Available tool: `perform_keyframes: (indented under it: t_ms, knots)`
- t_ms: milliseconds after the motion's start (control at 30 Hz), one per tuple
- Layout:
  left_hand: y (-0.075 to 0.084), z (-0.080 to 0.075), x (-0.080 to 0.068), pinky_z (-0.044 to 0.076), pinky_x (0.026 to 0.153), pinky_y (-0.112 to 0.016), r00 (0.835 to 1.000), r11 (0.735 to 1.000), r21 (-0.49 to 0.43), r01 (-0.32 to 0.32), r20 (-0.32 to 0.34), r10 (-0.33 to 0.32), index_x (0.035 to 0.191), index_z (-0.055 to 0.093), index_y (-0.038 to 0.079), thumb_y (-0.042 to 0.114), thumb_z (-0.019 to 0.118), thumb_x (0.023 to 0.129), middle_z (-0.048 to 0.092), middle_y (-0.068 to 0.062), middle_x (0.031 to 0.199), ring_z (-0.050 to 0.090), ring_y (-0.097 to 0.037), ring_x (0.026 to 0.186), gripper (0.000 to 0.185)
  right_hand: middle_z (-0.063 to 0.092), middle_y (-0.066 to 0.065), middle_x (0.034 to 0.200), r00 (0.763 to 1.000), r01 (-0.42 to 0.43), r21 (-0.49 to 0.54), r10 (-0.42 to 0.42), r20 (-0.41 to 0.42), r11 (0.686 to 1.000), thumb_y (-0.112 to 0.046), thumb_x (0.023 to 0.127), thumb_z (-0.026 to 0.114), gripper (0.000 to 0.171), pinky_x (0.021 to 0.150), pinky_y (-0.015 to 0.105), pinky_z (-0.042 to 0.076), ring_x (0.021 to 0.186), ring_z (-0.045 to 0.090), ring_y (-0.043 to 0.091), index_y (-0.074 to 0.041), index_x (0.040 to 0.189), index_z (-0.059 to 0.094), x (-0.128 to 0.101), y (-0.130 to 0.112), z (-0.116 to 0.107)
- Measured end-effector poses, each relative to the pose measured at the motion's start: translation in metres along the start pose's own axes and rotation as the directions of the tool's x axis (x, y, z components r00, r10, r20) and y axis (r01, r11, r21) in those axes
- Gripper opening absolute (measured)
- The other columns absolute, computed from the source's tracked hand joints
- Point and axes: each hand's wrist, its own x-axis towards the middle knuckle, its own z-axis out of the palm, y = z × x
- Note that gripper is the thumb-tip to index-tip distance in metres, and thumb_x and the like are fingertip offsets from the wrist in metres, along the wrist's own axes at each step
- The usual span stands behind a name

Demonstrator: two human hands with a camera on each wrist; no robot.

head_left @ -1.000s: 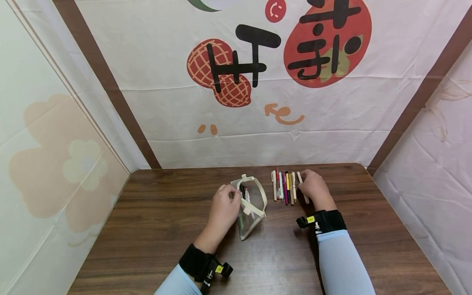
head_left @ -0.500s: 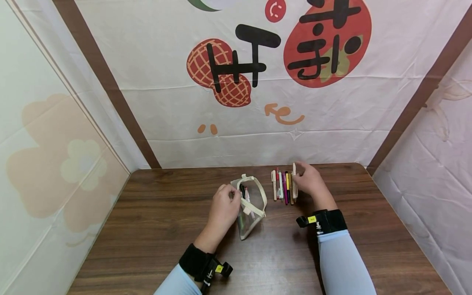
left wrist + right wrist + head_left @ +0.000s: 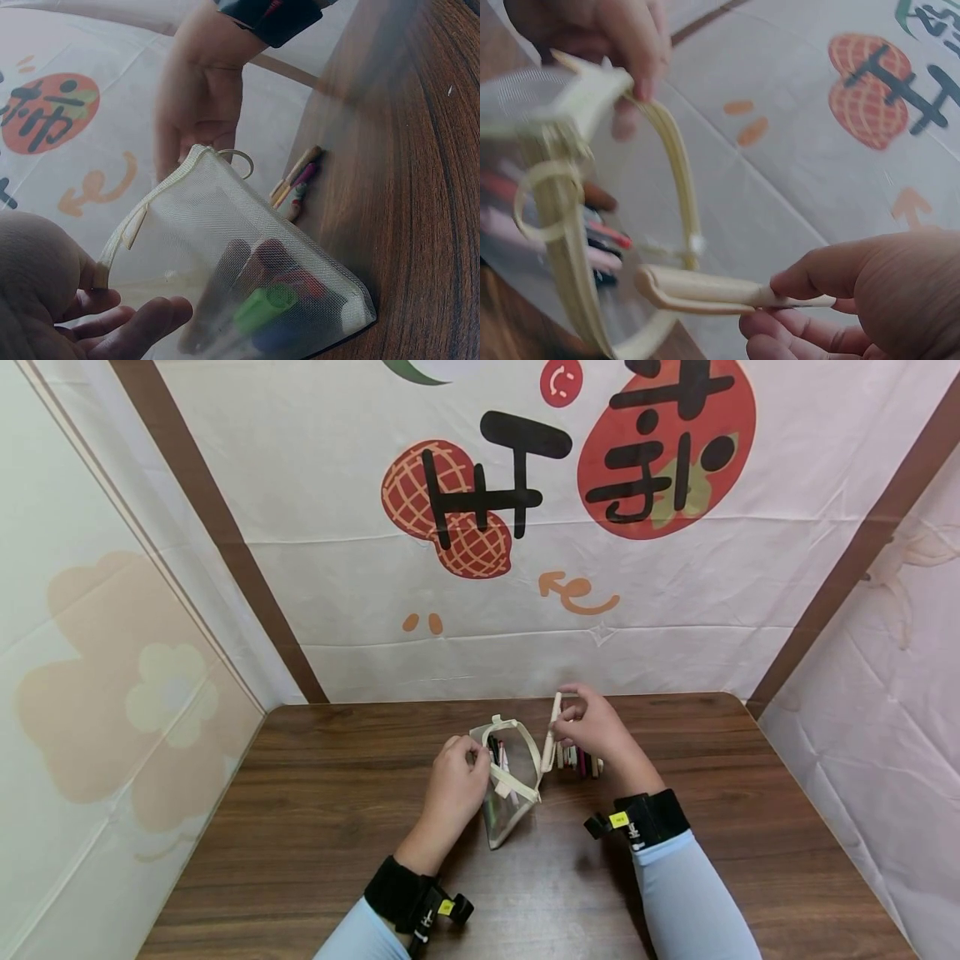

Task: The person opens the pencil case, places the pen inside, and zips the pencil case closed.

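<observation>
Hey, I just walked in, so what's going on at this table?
A person is handling pens and a mesh pouch. Their left hand pinches the pouch's rim while its mouth stands open. Their right hand holds a cream pen close to that opening, not yet inside. Some pens already show through the mesh, and others lie side by side on the wooden table, partly hidden below the right hand.
</observation>
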Motion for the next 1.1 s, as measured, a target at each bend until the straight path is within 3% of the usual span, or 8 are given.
perform_keyframes:
  t_ms: [167, 367, 600, 867, 1100]
  knots:
    - [0.001, 0.0, 0.0, 0.045, 0.063, -0.03, 1.0, 1.0, -0.002, 0.007, 0.007, -0.007, 0.092, 0.07, 0.009, 0.02, 0.061, 0.101, 0.062, -0.005, 0.095, 0.051, -0.015, 0.069, 0.017, 0.078, 0.02, 0.103, 0.998, 0.02, 0.043, -0.022, 0.063, 0.999, -0.006, 0.093, 0.074, 0.065, 0.087, 0.061, 0.061, 0.087, 0.077, 0.031, -0.013, 0.151, 0.044, 0.0, -0.004, 0.017]
    - [0.001, 0.0, 0.0, 0.046, 0.064, -0.031, 1.0, 1.0, 0.005, 0.005, 0.002, -0.005, 0.091, 0.07, 0.009, 0.02, 0.061, 0.101, 0.064, -0.005, 0.096, 0.052, -0.015, 0.071, 0.017, 0.08, 0.014, 0.096, 0.989, 0.031, 0.017, -0.033, 0.141, 0.999, -0.007, 0.092, 0.08, 0.06, 0.083, 0.06, 0.062, 0.089, 0.078, 0.042, -0.012, 0.142, 0.048, -0.001, -0.007, 0.033]
    - [0.0, 0.0, 0.001, 0.047, 0.063, -0.03, 1.0, 1.0, 0.005, 0.005, 0.005, -0.005, 0.09, 0.069, 0.01, 0.021, 0.061, 0.101, 0.063, -0.005, 0.095, 0.053, -0.015, 0.07, 0.018, 0.08, 0.014, 0.096, 0.964, 0.055, 0.02, -0.058, 0.261, 0.998, -0.004, 0.095, 0.074, 0.057, 0.075, 0.041, 0.063, 0.08, 0.079, 0.03, -0.005, 0.145, 0.048, 0.003, -0.005, 0.054]
    - [0.001, -0.001, 0.001, 0.048, 0.057, -0.027, 0.999, 0.999, -0.032, 0.025, 0.043, -0.024, 0.095, 0.069, 0.007, 0.021, 0.059, 0.104, 0.062, -0.007, 0.1, 0.055, -0.01, 0.059, 0.019, 0.077, 0.003, 0.094, 0.963, 0.095, -0.149, -0.052, 0.265, 0.984, -0.013, 0.096, 0.073, 0.046, 0.064, 0.03, 0.05, 0.074, 0.066, 0.016, -0.012, 0.141, 0.061, 0.001, -0.003, 0.068]
    - [0.001, -0.001, 0.002, 0.048, 0.061, -0.029, 0.999, 0.999, -0.028, 0.022, 0.034, -0.022, 0.094, 0.069, 0.007, 0.021, 0.059, 0.103, 0.062, -0.007, 0.098, 0.054, -0.012, 0.064, 0.019, 0.079, 0.004, 0.095, 0.963, 0.085, -0.188, -0.032, 0.269, 0.978, -0.009, 0.095, 0.07, 0.031, 0.064, 0.029, 0.051, 0.079, 0.071, 0.014, -0.007, 0.126, 0.068, 0.001, -0.001, 0.069]
